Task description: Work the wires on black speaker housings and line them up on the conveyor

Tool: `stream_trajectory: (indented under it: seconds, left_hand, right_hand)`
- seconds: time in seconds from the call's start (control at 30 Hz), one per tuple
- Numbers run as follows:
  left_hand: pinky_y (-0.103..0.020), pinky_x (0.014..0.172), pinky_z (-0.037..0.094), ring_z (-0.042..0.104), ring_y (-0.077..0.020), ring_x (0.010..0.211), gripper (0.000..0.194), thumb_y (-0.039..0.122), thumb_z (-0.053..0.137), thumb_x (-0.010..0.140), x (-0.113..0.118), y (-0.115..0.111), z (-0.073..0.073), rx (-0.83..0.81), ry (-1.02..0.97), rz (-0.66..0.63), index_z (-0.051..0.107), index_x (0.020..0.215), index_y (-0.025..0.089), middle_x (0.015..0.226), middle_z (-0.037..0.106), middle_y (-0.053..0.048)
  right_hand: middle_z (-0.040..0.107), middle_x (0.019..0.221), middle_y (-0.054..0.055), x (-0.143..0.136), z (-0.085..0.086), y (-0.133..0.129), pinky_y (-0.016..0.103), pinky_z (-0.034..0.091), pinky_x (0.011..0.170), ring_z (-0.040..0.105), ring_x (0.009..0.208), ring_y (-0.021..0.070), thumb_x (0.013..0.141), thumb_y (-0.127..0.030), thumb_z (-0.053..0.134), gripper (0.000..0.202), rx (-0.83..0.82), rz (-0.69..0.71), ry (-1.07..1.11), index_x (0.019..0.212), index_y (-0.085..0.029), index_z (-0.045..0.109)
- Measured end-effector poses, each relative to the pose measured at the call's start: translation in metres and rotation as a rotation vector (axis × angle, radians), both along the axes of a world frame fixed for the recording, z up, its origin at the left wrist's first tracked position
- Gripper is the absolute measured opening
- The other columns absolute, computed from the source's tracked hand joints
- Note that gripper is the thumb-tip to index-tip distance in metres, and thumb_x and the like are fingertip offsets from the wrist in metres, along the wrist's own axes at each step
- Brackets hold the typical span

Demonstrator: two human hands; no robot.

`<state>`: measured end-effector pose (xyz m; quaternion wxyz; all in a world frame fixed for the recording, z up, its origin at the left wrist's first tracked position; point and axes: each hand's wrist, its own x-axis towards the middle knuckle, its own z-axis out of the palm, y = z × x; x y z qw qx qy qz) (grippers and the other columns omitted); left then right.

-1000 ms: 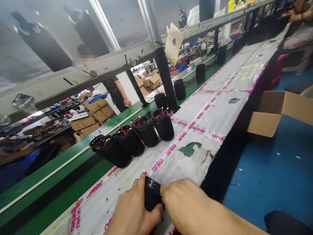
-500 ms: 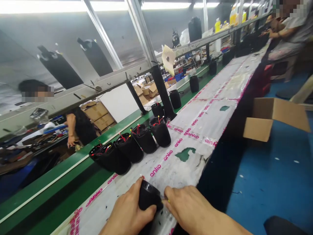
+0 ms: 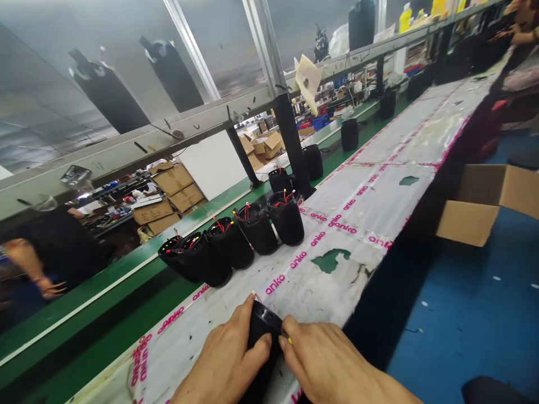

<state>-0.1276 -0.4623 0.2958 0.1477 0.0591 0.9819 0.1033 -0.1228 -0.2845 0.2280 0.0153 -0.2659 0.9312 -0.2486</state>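
hands (image 3: 225, 353) hide much of the black cylinder (image 3: 259, 328); the right edge crops the cardboard box (image 3: 467, 223).

Cool, diffuse light brightens the table (image 3: 269, 314), with a hazy sheen on the panel (image 3: 122, 39) toward 10 o'clock. Shadow darkens the floor (image 3: 463, 325) toward 4 o'clock. The fingers (image 3: 245, 315) look fairly crisp; the far background softens.

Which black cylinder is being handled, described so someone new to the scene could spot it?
Find the long whitish sheet printed "anko" in pink, running diagonally across the view. At its near end, the left hand grips a black cylinder, the right hand close beside its rim. Unlike the row of black cylinders standing farther up, this one is held.
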Motion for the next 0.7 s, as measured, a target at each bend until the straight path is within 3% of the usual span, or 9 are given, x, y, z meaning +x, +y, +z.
stream_trajectory:
  seconds: [0.27,0.7]
  left_hand:
    - [-0.047,0.116,0.033,0.044,-0.0274,0.137,0.069,0.046,0.041,0.090,0.002,0.002,-0.002,-0.006,0.027,0.013,0.027,0.151,0.018,0.155,0.037,-0.008]
    - [-0.047,0.110,0.038,0.052,-0.0316,0.129,0.073,0.045,0.040,0.089,0.002,0.014,0.003,-0.045,-0.040,0.032,0.024,0.152,0.011,0.152,0.041,-0.015]
  right_hand:
    - [0.069,0.075,0.003,-0.003,-0.006,-0.004,0.035,0.027,0.054,0.069,0.067,0.0258,0.099,-0.020,0.037,0.019,-0.043,-0.004,0.008,0.095,-0.020,0.056]
    - [0.070,0.080,0.005,-0.005,0.005,0.000,0.035,0.030,0.052,0.069,0.067,0.0276,0.097,-0.016,0.041,0.020,0.174,0.093,0.034,0.101,-0.018,0.061]
